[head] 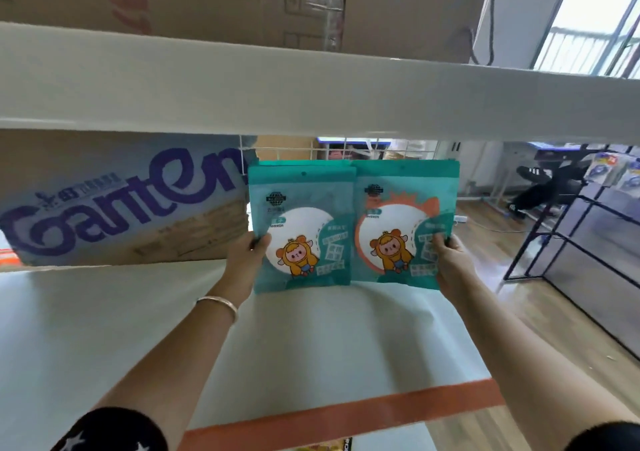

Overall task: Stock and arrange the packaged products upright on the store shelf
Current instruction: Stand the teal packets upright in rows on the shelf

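Note:
Two teal packages with a cartoon figure stand upright side by side at the back of the white shelf (311, 339). My left hand (246, 256) grips the lower left edge of the left package (301, 225). My right hand (452, 263) grips the lower right edge of the right package (403, 222), which has an orange ring around its white circle. The left package overlaps the right one slightly at the middle. Both bottoms touch the shelf surface.
A large cardboard box (117, 197) with purple lettering sits on the shelf just left of the packages. The upper shelf board (311, 93) carries another cardboard box (225, 3). An orange strip (346, 412) edges the shelf front. A black metal rack (571, 235) stands on the right.

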Available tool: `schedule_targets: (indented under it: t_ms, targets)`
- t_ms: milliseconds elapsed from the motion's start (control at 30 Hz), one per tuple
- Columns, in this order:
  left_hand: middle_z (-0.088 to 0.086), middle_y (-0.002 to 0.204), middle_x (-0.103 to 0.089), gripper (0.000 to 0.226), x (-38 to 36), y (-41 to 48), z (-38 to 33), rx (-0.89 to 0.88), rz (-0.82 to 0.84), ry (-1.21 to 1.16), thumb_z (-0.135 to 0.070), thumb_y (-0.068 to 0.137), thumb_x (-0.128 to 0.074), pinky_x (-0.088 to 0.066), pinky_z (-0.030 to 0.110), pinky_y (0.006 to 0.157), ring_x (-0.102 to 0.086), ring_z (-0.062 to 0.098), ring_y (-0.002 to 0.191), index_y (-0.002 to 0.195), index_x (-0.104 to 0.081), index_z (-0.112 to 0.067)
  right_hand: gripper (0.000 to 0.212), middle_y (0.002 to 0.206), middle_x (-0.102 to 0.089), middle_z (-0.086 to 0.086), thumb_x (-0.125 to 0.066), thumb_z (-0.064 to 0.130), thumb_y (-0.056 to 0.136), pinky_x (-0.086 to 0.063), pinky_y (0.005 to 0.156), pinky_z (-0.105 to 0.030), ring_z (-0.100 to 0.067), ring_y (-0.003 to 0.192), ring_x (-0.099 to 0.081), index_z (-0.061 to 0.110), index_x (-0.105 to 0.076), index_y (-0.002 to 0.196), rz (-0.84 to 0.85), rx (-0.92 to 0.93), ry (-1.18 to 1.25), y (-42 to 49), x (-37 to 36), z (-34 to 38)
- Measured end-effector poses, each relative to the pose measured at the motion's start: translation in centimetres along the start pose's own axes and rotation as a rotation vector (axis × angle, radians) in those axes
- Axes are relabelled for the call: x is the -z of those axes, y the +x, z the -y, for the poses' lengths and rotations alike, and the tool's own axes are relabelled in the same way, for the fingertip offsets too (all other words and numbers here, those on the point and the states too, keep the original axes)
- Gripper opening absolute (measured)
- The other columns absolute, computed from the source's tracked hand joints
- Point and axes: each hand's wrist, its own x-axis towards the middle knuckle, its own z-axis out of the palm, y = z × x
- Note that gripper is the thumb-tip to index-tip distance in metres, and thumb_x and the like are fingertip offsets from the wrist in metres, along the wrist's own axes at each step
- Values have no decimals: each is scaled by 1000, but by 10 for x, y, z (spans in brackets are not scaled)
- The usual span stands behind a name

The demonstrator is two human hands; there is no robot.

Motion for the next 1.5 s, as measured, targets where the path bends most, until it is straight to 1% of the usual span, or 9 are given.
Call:
schedule_targets:
  t_ms: [133,200,333,600,767,867,1067,1367,1500]
  targets:
    - [6,85,-61,19,-7,2,7,-38,-127,150,-21,90,-59,-48,28,64,-57,22,78,99,-57,-5,26,108,-61,-5,-53,30,94,-53,79,-43,-25,95,-60,13,-52,113,1,54,-221,24,-8,-12]
    - [5,93,-64,27,-5,2,6,-50,-105,260,-21,83,-69,-53,34,74,-60,22,84,101,-58,-4,54,105,-64,-1,-72,56,67,-55,77,-45,-23,95,-62,22,-53,104,-2,102,-495,46,-1,-31]
    - [1,94,-61,30,-5,0,2,-81,-61,407,-17,75,-76,-48,21,66,-59,20,89,95,-53,-10,89,94,-66,5,-58,87,28,-52,76,-50,-22,92,-62,29,-56,96,-85,184,-868,119,24,-81]
    - [9,112,-61,45,-13,2,3,-71,-196,454,-22,77,-74,-51,38,87,-59,26,102,113,-51,-6,55,104,-55,-8,-72,53,70,-40,91,-50,-34,103,-54,15,-51,104,-200,251,-997,54,-8,-32]
    - [10,92,-57,32,-7,-12,9,-45,-175,493,-24,84,-66,-49,26,60,-58,28,86,99,-53,1,80,137,-29,-15,-72,35,75,-19,110,-55,-38,131,-27,25,-21,136,-215,219,-915,34,-11,-35]
    - [10,106,-59,18,3,-32,19,-73,-84,568,-13,87,-55,-51,45,86,-55,31,102,103,-56,-7,73,139,-24,-11,-59,13,79,-15,110,-50,-33,133,-21,28,-19,138,-176,259,-971,9,-19,-43]
    - [7,154,-22,62,55,-77,38,-10,131,788,-25,94,-48,-16,27,114,-21,19,142,147,-21,-11,72,148,-22,-9,-54,8,80,-18,108,-44,-28,135,-23,23,-26,144,-37,210,-1185,-56,-45,-75]
    - [27,99,-59,50,137,-134,39,-231,393,898,-33,76,-33,-31,33,88,-46,28,96,90,-59,8,35,134,-45,-3,-36,24,92,-26,105,-42,-25,128,-39,23,-49,124,207,214,-1401,-147,-97,-114]
    - [18,104,-58,33,159,-159,41,-305,391,977,-23,83,-37,-33,33,94,-51,31,100,95,-58,0,28,131,-47,-3,-33,30,95,-33,101,-36,-23,127,-42,21,-48,118,325,322,-1477,-190,-102,-119]
